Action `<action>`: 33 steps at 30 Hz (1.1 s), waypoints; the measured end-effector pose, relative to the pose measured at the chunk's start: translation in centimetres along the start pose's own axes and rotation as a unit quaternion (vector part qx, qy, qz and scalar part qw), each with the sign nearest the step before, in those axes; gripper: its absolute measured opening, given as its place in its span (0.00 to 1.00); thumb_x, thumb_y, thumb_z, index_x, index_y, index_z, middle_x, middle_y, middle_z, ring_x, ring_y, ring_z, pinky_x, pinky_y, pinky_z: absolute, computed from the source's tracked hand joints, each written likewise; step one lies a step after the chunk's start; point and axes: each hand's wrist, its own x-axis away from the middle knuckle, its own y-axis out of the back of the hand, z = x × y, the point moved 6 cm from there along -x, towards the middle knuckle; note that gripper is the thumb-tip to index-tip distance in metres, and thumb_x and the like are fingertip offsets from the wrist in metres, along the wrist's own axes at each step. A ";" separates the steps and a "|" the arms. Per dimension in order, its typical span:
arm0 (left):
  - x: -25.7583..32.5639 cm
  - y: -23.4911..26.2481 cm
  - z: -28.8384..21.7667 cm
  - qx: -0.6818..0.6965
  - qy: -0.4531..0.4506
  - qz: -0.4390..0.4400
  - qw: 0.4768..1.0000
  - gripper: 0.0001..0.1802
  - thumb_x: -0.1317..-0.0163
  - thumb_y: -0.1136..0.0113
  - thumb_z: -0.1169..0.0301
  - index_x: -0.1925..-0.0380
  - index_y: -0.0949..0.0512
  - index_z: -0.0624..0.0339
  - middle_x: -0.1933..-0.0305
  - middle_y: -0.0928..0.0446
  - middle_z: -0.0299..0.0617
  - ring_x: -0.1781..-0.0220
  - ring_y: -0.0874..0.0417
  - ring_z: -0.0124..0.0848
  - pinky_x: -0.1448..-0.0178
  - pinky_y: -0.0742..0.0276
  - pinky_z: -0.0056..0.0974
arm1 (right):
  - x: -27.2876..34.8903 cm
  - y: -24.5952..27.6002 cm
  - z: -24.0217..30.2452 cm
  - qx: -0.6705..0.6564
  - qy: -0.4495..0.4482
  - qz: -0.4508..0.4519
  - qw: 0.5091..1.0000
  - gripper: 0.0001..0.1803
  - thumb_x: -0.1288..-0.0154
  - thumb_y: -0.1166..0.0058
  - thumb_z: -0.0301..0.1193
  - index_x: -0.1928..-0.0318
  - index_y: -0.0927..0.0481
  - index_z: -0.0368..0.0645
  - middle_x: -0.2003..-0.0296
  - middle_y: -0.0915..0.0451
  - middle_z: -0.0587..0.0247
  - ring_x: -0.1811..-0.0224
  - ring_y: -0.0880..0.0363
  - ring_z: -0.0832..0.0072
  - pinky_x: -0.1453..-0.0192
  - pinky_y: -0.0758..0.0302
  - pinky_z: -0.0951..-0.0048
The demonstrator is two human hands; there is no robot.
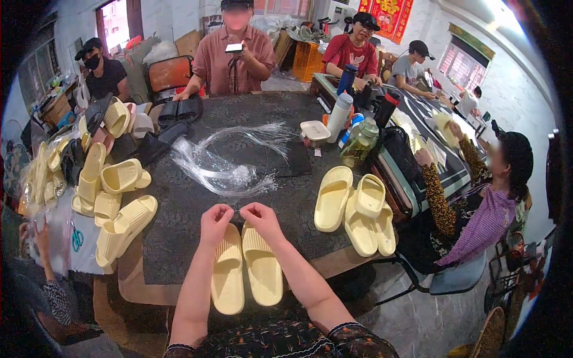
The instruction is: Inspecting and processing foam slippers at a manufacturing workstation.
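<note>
The dark counter (197,215) has bare room ahead of the hands. A pale yellow slipper pair (246,269) overhangs its near edge. Left hand (216,219) and right hand (258,216), fingertips pinched, grip a thin clear strand (237,210) between them.

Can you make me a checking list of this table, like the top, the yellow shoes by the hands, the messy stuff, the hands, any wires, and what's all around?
Surface: round table with a dark patterned cover.
Job's things: pair of pale yellow slippers lying side by side under the hands.
Clutter: bundle of clear plastic strands, more yellow slippers right and left, dark slippers, bottles, a jar, a lidded box, teal scissors.
Grippers: left hand and right hand pinch together just above the pair; what they pinch is too thin to tell.
Cables: nothing seen.
Surroundings: several people sit and stand around; chairs, windows, a red wall hanging.
</note>
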 end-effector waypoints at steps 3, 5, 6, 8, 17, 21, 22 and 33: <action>0.1 -0.4 0.1 0.003 0.009 0.018 1.000 0.06 0.42 0.37 0.72 0.68 0.19 0.64 0.74 0.23 0.29 0.72 0.27 0.16 0.66 0.30 0.26 | 0.2 -0.2 0.0 0.008 -0.001 0.016 1.000 0.08 0.37 0.40 0.30 0.62 0.19 0.39 0.68 0.20 0.72 0.66 0.26 0.87 0.60 0.29 0.82; 0.2 -0.6 -0.2 0.017 0.011 0.026 0.999 0.06 0.42 0.37 0.72 0.68 0.19 0.64 0.74 0.23 0.30 0.72 0.27 0.16 0.66 0.30 0.26 | 0.1 -0.1 0.1 0.010 0.001 0.006 1.000 0.08 0.37 0.40 0.30 0.62 0.19 0.39 0.69 0.20 0.72 0.65 0.27 0.87 0.60 0.29 0.82; 0.3 -0.2 -0.6 0.043 -0.002 0.003 0.999 0.07 0.42 0.37 0.72 0.68 0.19 0.64 0.74 0.23 0.30 0.72 0.27 0.17 0.66 0.30 0.26 | 0.1 0.0 0.0 -0.009 -0.003 -0.004 1.000 0.08 0.37 0.40 0.30 0.62 0.19 0.39 0.69 0.20 0.72 0.65 0.27 0.87 0.60 0.29 0.81; 0.2 0.1 -0.5 0.070 -0.016 -0.019 0.997 0.07 0.42 0.37 0.71 0.68 0.19 0.64 0.73 0.23 0.30 0.71 0.26 0.17 0.66 0.29 0.26 | 0.1 0.1 -0.1 -0.028 -0.006 -0.014 0.999 0.08 0.37 0.40 0.30 0.62 0.19 0.39 0.69 0.20 0.73 0.66 0.27 0.87 0.60 0.29 0.81; -0.2 0.1 1.0 0.043 0.001 0.011 0.999 0.06 0.41 0.38 0.72 0.68 0.20 0.64 0.74 0.23 0.29 0.72 0.26 0.17 0.66 0.29 0.26 | -0.3 -0.2 -0.6 0.006 0.020 0.022 1.000 0.09 0.39 0.39 0.31 0.64 0.19 0.38 0.70 0.20 0.72 0.68 0.26 0.87 0.62 0.28 0.81; 0.1 -0.4 0.0 -0.009 -0.024 0.014 1.000 0.05 0.41 0.38 0.72 0.68 0.20 0.63 0.74 0.23 0.29 0.71 0.26 0.17 0.67 0.30 0.26 | 0.0 0.4 -0.3 0.001 0.012 -0.027 1.000 0.09 0.39 0.39 0.32 0.64 0.19 0.38 0.71 0.21 0.72 0.69 0.27 0.87 0.62 0.29 0.81; 0.1 -0.4 0.0 -0.008 -0.025 0.011 1.000 0.05 0.41 0.38 0.72 0.68 0.20 0.63 0.74 0.23 0.29 0.71 0.26 0.17 0.67 0.30 0.26 | 0.0 0.5 -0.5 -0.011 0.008 -0.040 0.999 0.09 0.39 0.39 0.31 0.64 0.19 0.38 0.71 0.21 0.73 0.68 0.27 0.87 0.63 0.29 0.81; 0.1 0.1 0.0 0.035 0.007 -0.022 0.999 0.08 0.41 0.37 0.70 0.66 0.20 0.63 0.72 0.22 0.31 0.70 0.25 0.17 0.65 0.28 0.27 | -0.3 0.5 -1.1 -0.011 0.016 -0.047 0.999 0.05 0.38 0.41 0.28 0.64 0.19 0.39 0.70 0.21 0.73 0.68 0.27 0.87 0.62 0.29 0.81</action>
